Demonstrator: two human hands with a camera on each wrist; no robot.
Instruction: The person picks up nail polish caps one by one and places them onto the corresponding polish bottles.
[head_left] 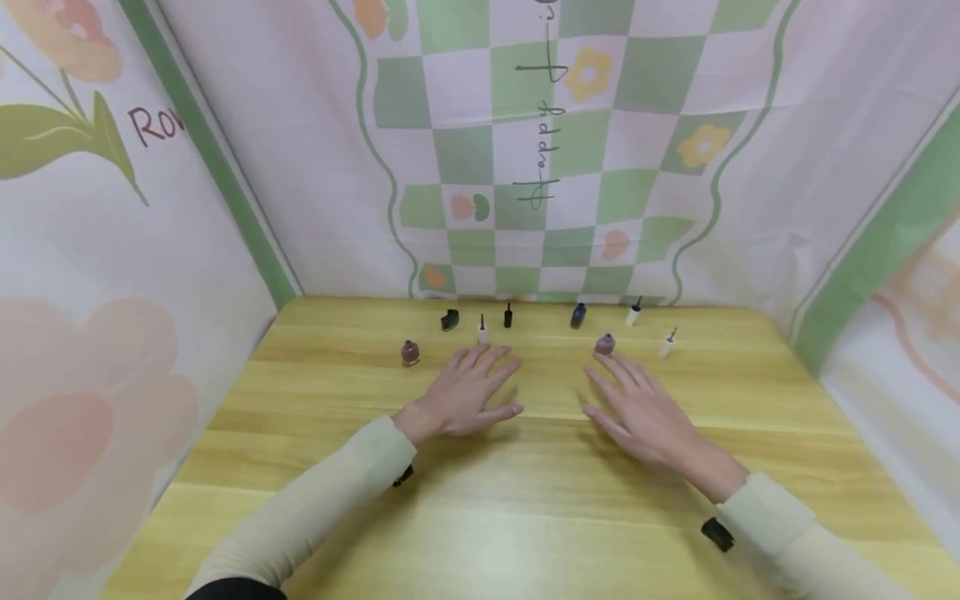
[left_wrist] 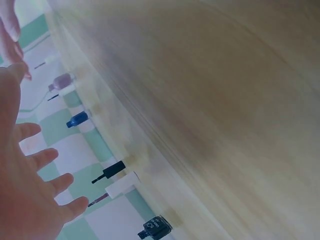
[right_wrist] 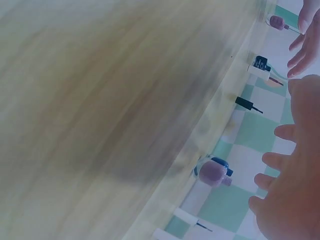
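Observation:
My left hand (head_left: 468, 392) is over the table with its fingers spread and holds nothing. Just beyond its fingertips a white brush cap (head_left: 482, 332) stands with its brush up, near a black brush cap (head_left: 507, 317). A mauve nail polish bottle (head_left: 409, 353) and a black nail polish bottle (left_wrist: 157, 227) are on that side, both uncapped. My right hand (head_left: 645, 414), fingers straight and nothing in them, reaches toward a purple nail polish bottle (head_left: 604, 343). Behind that bottle is a blue one (head_left: 578, 316). Two more white brush caps, one farther back (head_left: 633, 313) and one nearer (head_left: 667, 343), stand to the right.
The bottles and caps are spread along the far part of a wooden table (head_left: 480, 517). A checked green and white curtain (head_left: 517, 158) hangs at its back edge, with printed cloth at both sides. Small black devices sit under both wrists, the right one (head_left: 717, 534) more visible.

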